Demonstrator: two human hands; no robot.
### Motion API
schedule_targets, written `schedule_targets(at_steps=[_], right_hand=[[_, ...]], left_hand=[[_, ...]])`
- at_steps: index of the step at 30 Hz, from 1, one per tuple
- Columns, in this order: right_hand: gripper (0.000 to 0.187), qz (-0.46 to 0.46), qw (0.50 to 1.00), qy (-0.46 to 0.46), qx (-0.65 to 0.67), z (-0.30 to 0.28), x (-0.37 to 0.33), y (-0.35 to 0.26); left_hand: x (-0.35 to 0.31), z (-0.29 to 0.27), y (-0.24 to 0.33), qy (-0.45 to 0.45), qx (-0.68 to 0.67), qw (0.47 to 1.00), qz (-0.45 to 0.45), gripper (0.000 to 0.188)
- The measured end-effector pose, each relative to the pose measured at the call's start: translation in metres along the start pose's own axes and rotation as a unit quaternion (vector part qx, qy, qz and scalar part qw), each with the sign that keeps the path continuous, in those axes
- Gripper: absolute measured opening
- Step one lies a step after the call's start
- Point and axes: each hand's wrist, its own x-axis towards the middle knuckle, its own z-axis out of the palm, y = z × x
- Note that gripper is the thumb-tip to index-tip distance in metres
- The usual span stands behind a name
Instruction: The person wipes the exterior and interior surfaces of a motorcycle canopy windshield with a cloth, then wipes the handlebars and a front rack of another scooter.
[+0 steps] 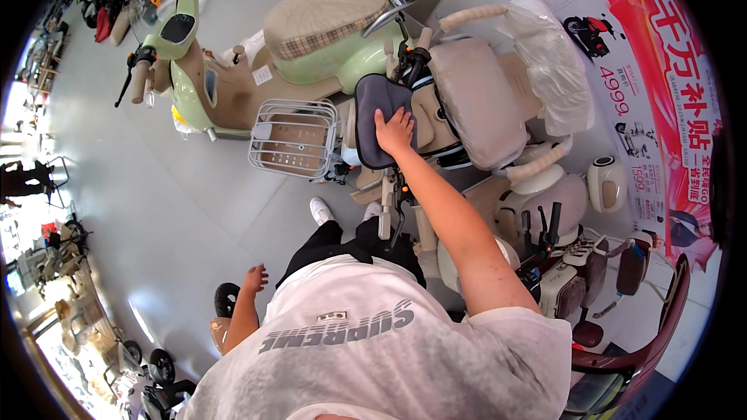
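My right hand (395, 132) lies flat on a dark grey padded piece with a black rim (373, 109), its fingers spread. This padded piece sits between the handlebars of a beige scooter; I cannot tell exactly what it is. A silver wire basket (292, 138) is at that scooter's front, left of the pad. Just beyond the pad is a black handlebar grip (418, 61). On the right is the scooter's beige, plastic-covered seat (478, 101). My left hand (255, 278) hangs low beside my body, fingers loosely apart, with nothing visible in it.
A pale green scooter (342, 70) with a beige seat stands ahead. More scooters, one with a cream front (545, 206), crowd the right side. A red and white poster (661, 109) covers the far right. Other vehicles (66, 264) line the left edge.
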Motion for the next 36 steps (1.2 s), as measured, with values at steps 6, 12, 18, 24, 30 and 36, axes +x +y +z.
schedule_targets(at_steps=[6,12,18,24,30,36], right_hand=[[0.109,0.068,0.998,-0.001,0.012,0.000,0.020,-0.003],[0.113,-0.022,0.992,0.115,0.043,0.011,0.047,0.007],[0.101,-0.009,0.981,0.139,0.134,0.002,0.076,-0.008],[0.059,-0.051,0.933,0.256,0.248,-0.024,0.070,-0.024],[0.070,-0.325,0.866,0.355,0.135,-0.093,0.116,-0.048],[0.103,-0.220,0.933,0.249,-0.138,-0.067,0.146,-0.040]], left_hand=[[-0.019,0.011,0.043,0.001,-0.017,0.997,0.072,0.051],[-0.033,0.024,0.021,0.032,-0.031,0.998,0.054,0.051],[-0.069,0.049,-0.021,0.063,-0.077,0.995,0.021,0.050],[-0.109,0.096,-0.049,0.076,-0.104,0.992,-0.016,0.050],[-0.134,0.127,-0.055,0.063,-0.102,0.993,-0.008,0.045],[-0.147,0.128,-0.057,0.083,-0.133,0.988,0.008,0.042]])
